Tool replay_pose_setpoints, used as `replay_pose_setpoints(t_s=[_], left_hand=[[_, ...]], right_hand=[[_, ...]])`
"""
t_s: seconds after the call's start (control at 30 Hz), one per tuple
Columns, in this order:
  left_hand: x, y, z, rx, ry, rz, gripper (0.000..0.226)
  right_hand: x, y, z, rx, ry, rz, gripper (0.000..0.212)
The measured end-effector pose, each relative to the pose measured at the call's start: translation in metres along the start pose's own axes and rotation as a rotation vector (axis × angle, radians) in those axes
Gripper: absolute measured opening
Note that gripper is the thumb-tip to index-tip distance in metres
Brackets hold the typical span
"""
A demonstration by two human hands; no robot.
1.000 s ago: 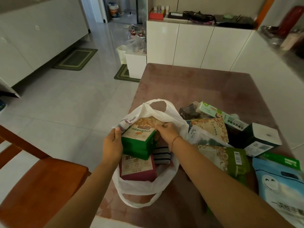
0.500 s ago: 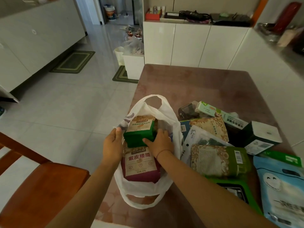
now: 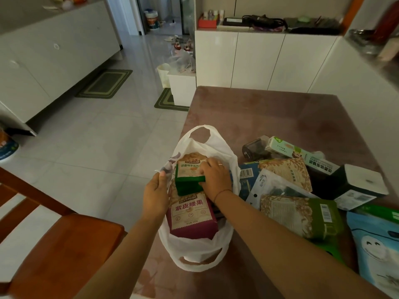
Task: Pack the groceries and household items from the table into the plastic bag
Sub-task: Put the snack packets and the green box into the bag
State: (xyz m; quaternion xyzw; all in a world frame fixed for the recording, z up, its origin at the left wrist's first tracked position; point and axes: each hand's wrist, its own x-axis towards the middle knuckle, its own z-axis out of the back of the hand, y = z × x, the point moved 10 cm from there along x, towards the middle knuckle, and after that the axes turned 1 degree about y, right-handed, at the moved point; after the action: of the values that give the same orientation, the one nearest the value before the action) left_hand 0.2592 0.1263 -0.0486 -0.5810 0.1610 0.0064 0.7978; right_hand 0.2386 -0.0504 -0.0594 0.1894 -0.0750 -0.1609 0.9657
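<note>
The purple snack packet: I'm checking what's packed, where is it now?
Head view: the purple snack packet lies inside the white plastic bag near the table's left edge, just nearer than the green box the right hand grips.

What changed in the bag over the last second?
The green packet went deeper into the plastic bag, settling beyond the purple packet; the right hand slid from its top corner onto its right side. The left hand kept holding the bag's rim; the pile on the table stayed.

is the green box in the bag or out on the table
In the bag: the green box sits within the mouth of the plastic bag, on the purple pack.
</note>
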Motion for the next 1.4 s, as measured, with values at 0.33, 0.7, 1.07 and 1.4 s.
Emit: replay_pose_setpoints(t_s=[0.33, 0.7, 1.07, 1.4], left_hand=[[0.006, 0.011, -0.005, 0.005, 0.037, 0.018, 0.03], [-0.003, 0.022, -0.018, 0.102, 0.053, 0.03, 0.036], [-0.007, 0.022, -0.02, 0.175, 0.002, 0.03, 0.054], [-0.014, 0.012, -0.02, 0.164, -0.023, 0.0, 0.052]], right_hand=[[-0.01, 0.008, -0.003, -0.018, 0.099, 0.1, 0.037], [-0.072, -0.011, 0.041, 0.408, -0.014, 0.032, 0.047], [-0.243, -0.225, 0.016, 0.014, 0.771, -0.295, 0.125], [-0.239, -0.228, 0.008, -0.345, 0.69, -0.174, 0.11]])
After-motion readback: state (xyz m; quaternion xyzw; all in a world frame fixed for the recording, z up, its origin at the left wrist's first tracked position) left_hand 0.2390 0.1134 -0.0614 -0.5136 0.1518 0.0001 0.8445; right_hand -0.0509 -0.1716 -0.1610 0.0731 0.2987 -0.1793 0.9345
